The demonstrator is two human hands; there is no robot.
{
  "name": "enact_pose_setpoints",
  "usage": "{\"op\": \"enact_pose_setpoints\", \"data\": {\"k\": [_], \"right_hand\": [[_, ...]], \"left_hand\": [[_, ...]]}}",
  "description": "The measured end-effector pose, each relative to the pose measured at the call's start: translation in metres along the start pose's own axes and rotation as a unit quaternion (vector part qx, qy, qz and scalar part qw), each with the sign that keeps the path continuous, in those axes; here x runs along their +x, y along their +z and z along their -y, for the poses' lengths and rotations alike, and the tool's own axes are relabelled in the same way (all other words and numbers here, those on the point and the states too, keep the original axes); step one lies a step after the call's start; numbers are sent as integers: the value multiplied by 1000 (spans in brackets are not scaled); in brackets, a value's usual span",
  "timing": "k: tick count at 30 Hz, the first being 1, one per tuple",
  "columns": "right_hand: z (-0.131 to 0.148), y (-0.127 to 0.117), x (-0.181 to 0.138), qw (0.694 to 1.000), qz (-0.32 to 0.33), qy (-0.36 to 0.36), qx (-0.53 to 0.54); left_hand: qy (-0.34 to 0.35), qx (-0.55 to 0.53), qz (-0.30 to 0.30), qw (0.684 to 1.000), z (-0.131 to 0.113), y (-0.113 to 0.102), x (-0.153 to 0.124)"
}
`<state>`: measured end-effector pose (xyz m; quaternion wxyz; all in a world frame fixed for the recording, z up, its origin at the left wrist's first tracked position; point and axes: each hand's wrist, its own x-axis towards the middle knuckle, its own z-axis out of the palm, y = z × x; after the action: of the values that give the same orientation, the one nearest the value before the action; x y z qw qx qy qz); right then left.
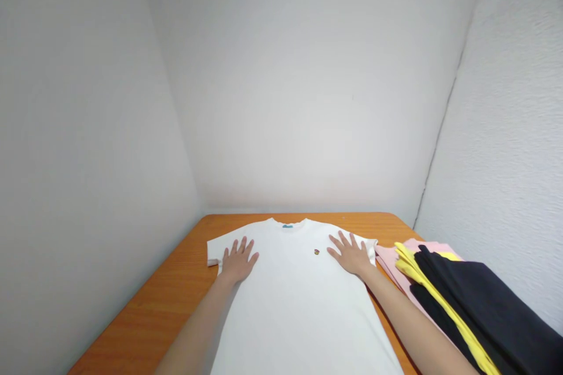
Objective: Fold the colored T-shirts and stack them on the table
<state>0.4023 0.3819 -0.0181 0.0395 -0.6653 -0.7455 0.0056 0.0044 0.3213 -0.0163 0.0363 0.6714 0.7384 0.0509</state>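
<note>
A white T-shirt point(290, 304) lies spread out on the table, neckline at the far end and sleeves out to both sides. It has a small dark emblem point(316, 252) on the chest and a blue-green label point(287, 226) inside the collar. My left hand point(238, 261) rests flat on the shirt near the left sleeve, fingers spread. On the other side, my right hand point(350, 255) lies flat beside the emblem, close to the right sleeve, its fingers also apart. The shirt's lower hem is out of view.
The brown wooden table point(162, 299) meets plain white walls at the back and sides. Along its right side sits a pile of folded clothes: a black garment point(488, 304) on top, with yellow cloth point(457, 319) and pink cloth point(389, 261) showing under it.
</note>
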Motion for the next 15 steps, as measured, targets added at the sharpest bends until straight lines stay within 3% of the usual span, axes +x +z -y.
{"op": "enact_pose_setpoints", "data": {"k": [6,10,13,15], "right_hand": [[1,-3,18,1000,1,1,14],[-1,-15,24,999,13,-13,32],[-14,-36,35,999,0,-2,43],[-29,-52,43,998,-16,36,41]], "left_hand": [[-10,30,-27,999,-12,-2,13],[21,61,-49,997,-26,-27,10],[96,77,-88,989,-65,-43,-21],[172,64,-116,976,-108,-39,-67]]}}
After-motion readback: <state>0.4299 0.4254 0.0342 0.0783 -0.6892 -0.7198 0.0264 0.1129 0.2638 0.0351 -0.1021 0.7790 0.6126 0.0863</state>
